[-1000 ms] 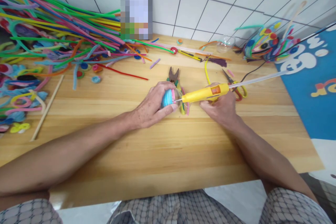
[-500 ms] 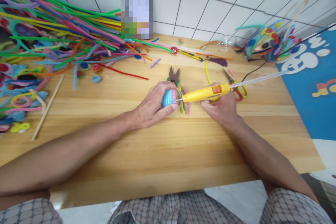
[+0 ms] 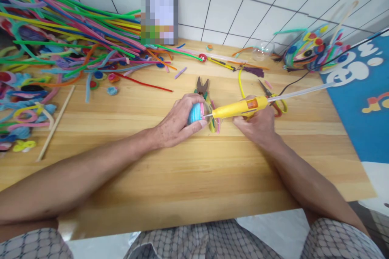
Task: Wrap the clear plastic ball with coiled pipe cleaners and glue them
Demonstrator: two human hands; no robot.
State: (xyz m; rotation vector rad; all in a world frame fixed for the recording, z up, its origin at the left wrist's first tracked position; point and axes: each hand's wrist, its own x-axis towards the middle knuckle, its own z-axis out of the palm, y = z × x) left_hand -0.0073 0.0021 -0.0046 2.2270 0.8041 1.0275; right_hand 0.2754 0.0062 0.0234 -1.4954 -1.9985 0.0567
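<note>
My left hand (image 3: 182, 120) is wrapped round a clear plastic ball (image 3: 196, 114) partly covered with blue and pink pipe cleaner. A yellow hot glue gun (image 3: 235, 108) is gripped in my right hand (image 3: 258, 124), its metal nozzle at the ball's edge beside the pink strip. From the gun's rear sticks a long clear glue stick (image 3: 300, 92). Pliers (image 3: 202, 85) lie just beyond the ball, their jaws pointing away and their handles partly hidden by it. Scissors (image 3: 278, 107) rest behind my right hand, partly covered by it.
Many coloured pipe cleaners (image 3: 82, 20) heap at the left, beside a wooden stick (image 3: 56, 123). A yellow utility knife (image 3: 221, 63), a purple tassel (image 3: 254, 71) and a clear ball (image 3: 263, 50) lie along the tiled wall. A decorated colourful figure (image 3: 304, 50) stands back right, near a black cord (image 3: 293, 83).
Almost nothing differs. The whole view has shifted very slightly, while both hands, the ball and the glue gun keep their places.
</note>
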